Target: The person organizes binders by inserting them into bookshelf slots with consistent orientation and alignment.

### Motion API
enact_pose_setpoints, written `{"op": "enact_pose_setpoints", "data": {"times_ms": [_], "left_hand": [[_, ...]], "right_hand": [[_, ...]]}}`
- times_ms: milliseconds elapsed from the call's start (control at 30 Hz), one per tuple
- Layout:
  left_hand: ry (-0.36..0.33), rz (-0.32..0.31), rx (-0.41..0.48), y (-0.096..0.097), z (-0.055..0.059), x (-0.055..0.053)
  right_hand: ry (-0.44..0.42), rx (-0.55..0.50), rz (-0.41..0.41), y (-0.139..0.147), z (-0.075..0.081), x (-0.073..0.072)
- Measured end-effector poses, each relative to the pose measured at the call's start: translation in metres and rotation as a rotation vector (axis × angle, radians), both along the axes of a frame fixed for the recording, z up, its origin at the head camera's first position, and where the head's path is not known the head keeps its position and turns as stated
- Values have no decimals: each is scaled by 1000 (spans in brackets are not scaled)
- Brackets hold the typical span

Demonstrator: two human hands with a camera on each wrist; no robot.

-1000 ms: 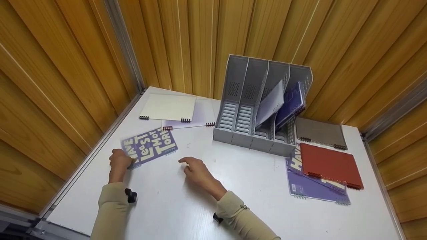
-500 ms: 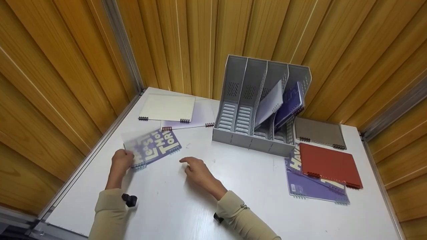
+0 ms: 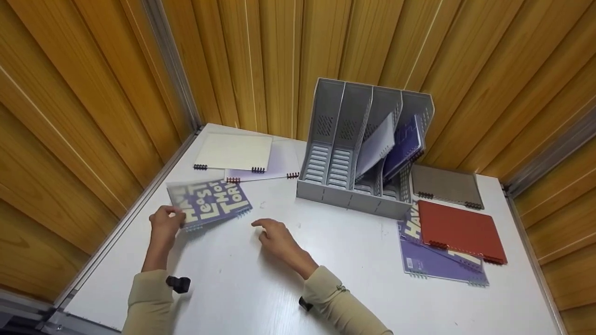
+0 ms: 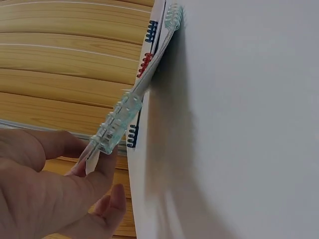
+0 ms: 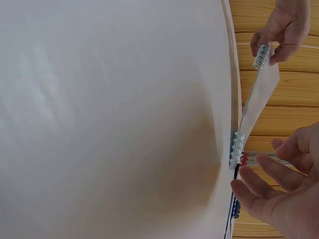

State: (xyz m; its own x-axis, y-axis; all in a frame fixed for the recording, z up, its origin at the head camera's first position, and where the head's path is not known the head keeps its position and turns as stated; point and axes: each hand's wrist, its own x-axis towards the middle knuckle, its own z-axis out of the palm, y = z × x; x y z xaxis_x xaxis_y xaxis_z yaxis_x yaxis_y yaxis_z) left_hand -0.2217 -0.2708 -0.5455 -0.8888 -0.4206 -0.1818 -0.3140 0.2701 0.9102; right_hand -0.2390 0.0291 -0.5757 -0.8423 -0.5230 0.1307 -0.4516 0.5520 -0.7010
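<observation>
A purple spiral notebook with large cream lettering is pinched at its near-left corner by my left hand. That corner is lifted off the table, a shadow below it. In the left wrist view, thumb and fingers grip beside the clear coil. My right hand is over the table to the right of the notebook, holding nothing. Its fingers are loosely bent in the right wrist view, where the notebook's white underside also shows.
A grey four-slot file rack holds a lilac notebook and a dark blue notebook. Behind my left hand lie a cream notebook and a pale lilac one. Right of the rack are brown, red and purple notebooks.
My left hand has taken hold of the purple notebook's corner and raised it, tilting the notebook. It shifted slightly right at first. My right hand has barely moved.
</observation>
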Motion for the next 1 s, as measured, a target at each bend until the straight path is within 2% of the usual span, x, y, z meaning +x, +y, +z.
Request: {"op": "enact_pose_setpoints", "data": {"times_ms": [133,300,467,700,833,1000], "left_hand": [[42,-20,72,4,2,2],[75,-18,218,9,7,3],[54,-48,302,12,19,2],[69,-89,440,21,33,1],[71,-112,463,30,45,0],[113,-191,450,45,64,-5]], "right_hand": [[9,1,-1,0,1,-1],[30,18,7,0,2,0],[85,22,10,0,3,0],[75,-24,-9,2,9,0],[85,-32,-2,1,13,0],[103,-76,12,1,17,-1]]}}
